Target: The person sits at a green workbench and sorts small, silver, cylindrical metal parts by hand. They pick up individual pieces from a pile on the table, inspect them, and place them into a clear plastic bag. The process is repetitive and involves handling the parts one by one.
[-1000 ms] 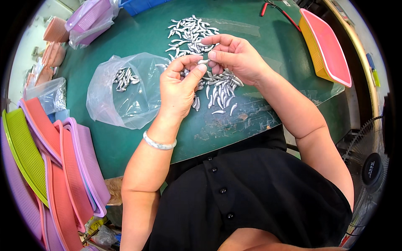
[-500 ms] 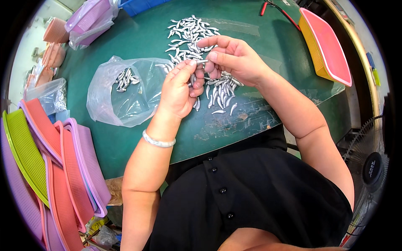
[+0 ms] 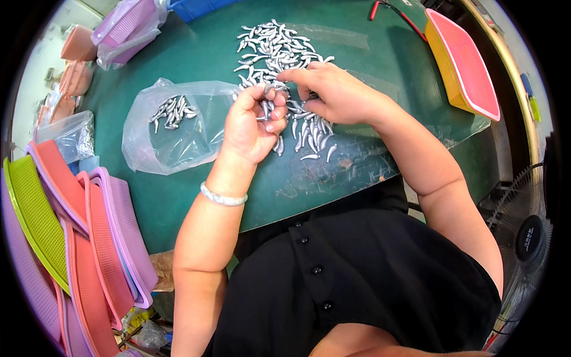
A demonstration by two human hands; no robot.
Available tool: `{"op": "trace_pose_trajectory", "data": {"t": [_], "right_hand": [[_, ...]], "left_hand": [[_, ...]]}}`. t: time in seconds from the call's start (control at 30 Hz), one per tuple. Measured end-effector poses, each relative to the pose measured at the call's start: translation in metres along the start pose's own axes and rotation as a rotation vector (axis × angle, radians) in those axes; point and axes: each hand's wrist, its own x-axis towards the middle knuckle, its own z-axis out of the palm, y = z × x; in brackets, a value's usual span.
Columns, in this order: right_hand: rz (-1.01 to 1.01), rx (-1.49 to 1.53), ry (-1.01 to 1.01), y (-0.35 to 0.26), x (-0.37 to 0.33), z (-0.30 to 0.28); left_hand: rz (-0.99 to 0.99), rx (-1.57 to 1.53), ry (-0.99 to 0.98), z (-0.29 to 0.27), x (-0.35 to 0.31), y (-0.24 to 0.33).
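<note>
My left hand [image 3: 253, 122], palm turned up and fingers curled, holds several small silver fish-shaped metal pieces [image 3: 266, 109]. Just right of it, my right hand [image 3: 342, 92] is palm down over the pile of the same silver pieces [image 3: 273, 47]. Its index finger and thumb are apart, with the index finger stretched toward the left hand; the other fingers are partly hidden. Loose pieces lie below the right hand, near the table's front edge. Left of my left hand, a clear plastic bag [image 3: 205, 140] lies open with a small heap of silver pieces [image 3: 172, 113] in it.
Pink, purple and green plastic baskets [image 3: 110, 238] are stacked at the lower left. A pink-and-yellow basket [image 3: 461, 65] stands at the right edge of the green table [image 3: 196, 56]. Red-handled pliers [image 3: 392, 15] lie at the back; a fan [image 3: 526, 238] stands at right.
My hands were together at one silver piece held at the left fingertips. Now the right hand has turned down over the pile, and the left fingers are curled around several pieces.
</note>
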Motion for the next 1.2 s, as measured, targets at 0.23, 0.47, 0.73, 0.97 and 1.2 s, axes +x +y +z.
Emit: {"op": "trace_pose_trajectory", "data": {"t": [0.23, 0.47, 0.73, 0.97, 1.2], "right_hand": [[-0.027, 0.049, 0.042, 0.005, 0.001, 0.006], [-0.048, 0.062, 0.029, -0.001, 0.003, 0.014], [-0.002, 0.097, 0.041, -0.001, 0.002, 0.017], [-0.016, 0.121, 0.024, 0.001, 0.003, 0.017], [-0.039, 0.244, 0.061, 0.003, 0.004, 0.017]], "left_hand": [[0.072, -0.011, 0.074, -0.006, 0.002, 0.002], [0.084, -0.047, 0.121, 0.000, 0.001, 0.003], [-0.060, -0.193, -0.193, -0.004, -0.002, 0.006], [-0.104, -0.212, -0.357, -0.004, -0.003, 0.006], [-0.104, -0.207, -0.395, -0.006, -0.001, 0.006]]}}
